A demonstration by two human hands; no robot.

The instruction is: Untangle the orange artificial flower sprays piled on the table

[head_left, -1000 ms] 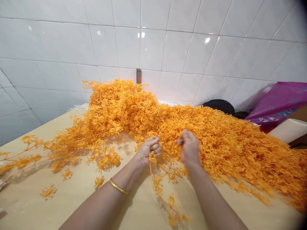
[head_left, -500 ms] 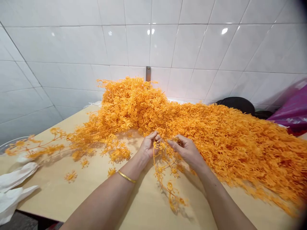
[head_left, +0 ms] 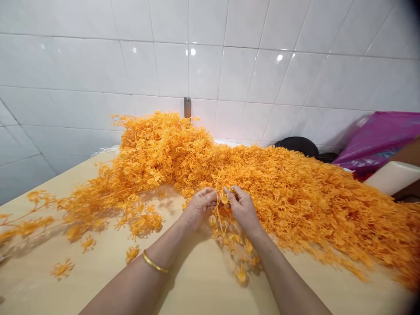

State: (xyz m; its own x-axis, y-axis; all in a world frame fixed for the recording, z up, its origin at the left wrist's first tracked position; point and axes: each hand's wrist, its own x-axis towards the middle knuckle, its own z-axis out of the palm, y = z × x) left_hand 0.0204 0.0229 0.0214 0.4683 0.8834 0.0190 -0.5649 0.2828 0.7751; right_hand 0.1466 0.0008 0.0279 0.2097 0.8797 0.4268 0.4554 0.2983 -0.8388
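Between my two hands hangs an orange artificial flower stem [head_left: 241, 273], its small branching heads drooping toward the tabletop. My left hand [head_left: 200, 206] is closed, with its fingers pinching the upper part of the stem. Close beside it, my right hand [head_left: 243, 210] is closed too, thumb and fingers gripping a flower head or small twig of the same spray. The exact contact at the fingertips is partly hidden by petals. A gold bangle [head_left: 155, 262] circles my left wrist. Just behind the hands rises a large heap of similar orange sprays [head_left: 164, 148].
The orange mass spreads right along the pale table [head_left: 197, 284]. Loose flower heads [head_left: 62, 268] lie at left, near a longer spray [head_left: 26, 227]. Behind stand a white tiled wall [head_left: 203, 65], a black rounded object [head_left: 297, 145], a purple bag [head_left: 374, 140] and a white block [head_left: 395, 177].
The camera view has turned right, so the heap sits further left and the white block shows. My hands have come closer together on the stem; the right hand has shifted left.
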